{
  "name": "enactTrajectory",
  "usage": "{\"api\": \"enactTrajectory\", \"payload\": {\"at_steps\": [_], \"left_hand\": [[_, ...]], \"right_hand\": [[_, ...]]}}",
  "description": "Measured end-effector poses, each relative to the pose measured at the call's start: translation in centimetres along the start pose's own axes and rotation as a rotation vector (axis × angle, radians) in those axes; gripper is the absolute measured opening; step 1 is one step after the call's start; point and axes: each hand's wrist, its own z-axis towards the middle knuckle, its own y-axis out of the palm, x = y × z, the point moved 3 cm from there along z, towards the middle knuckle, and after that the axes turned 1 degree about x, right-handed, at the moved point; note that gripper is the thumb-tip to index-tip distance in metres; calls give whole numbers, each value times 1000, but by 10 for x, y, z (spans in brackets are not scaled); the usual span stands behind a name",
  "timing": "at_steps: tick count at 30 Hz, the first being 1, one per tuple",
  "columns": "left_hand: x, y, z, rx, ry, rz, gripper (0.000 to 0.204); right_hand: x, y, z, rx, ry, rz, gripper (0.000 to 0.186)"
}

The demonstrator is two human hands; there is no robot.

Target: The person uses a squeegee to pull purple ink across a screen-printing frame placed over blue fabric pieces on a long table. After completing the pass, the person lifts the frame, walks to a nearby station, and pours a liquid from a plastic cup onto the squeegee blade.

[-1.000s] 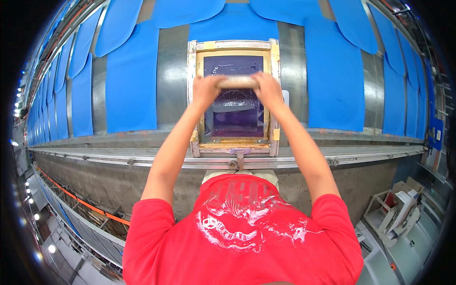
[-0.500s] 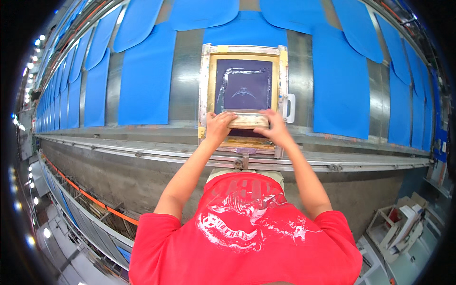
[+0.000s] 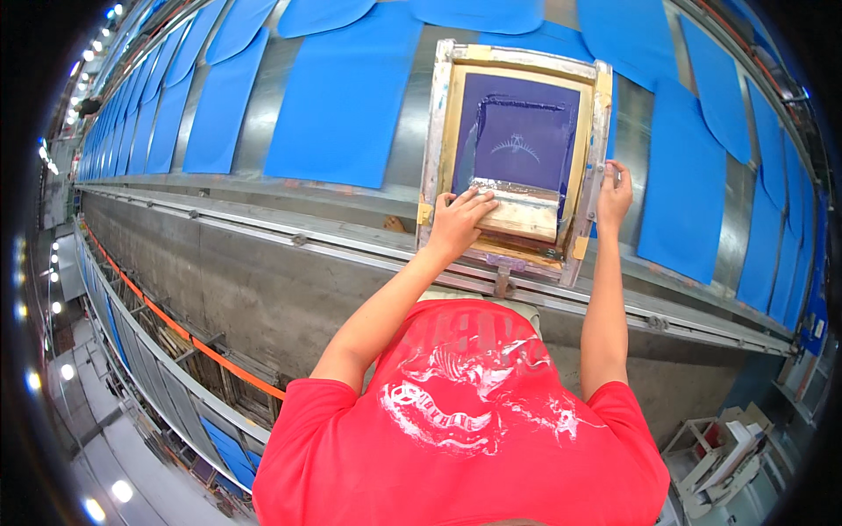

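Observation:
A screen-printing frame with worn, taped wooden sides stands in front of me. Its dark purple mesh bears a pale arched motif, with wet ink streaks around it. Across the near end of the mesh lies a wooden-handled squeegee, tilted back. My left hand is closed over its left end, fingers lying across the wood. At the frame's right side my right hand has its fingers curled where the white side handle sits; the hand covers that handle.
Blue fabric pieces lie in rows along the long metal table, on both sides of the frame. A metal rail runs along the near edge. Behind me at left is another table with an orange strip; a white rack stands at lower right.
My right hand has left the squeegee and moved to the frame's right side. My left hand stays on the squeegee, which now leans back. The view has turned, shifting the frame rightward.

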Motion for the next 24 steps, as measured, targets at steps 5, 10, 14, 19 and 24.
{"api": "enactTrajectory", "payload": {"at_steps": [5,10,14,19,24], "left_hand": [[-127,-62,-25,78,-34,21,64],[-260,-116,-79,12,-66,71,63],[-329,-146,-106,-2,-59,164,62],[-369,-169,-130,37,-27,135,61],[-370,-175,-168,-6,33,116,61]], "right_hand": [[-93,139,-57,21,-93,63,23],[-119,274,-131,-9,-16,40,21],[-148,337,-171,4,-34,44,19],[-159,373,-187,-6,-3,17,22],[-155,380,-187,-47,42,-49,21]]}}
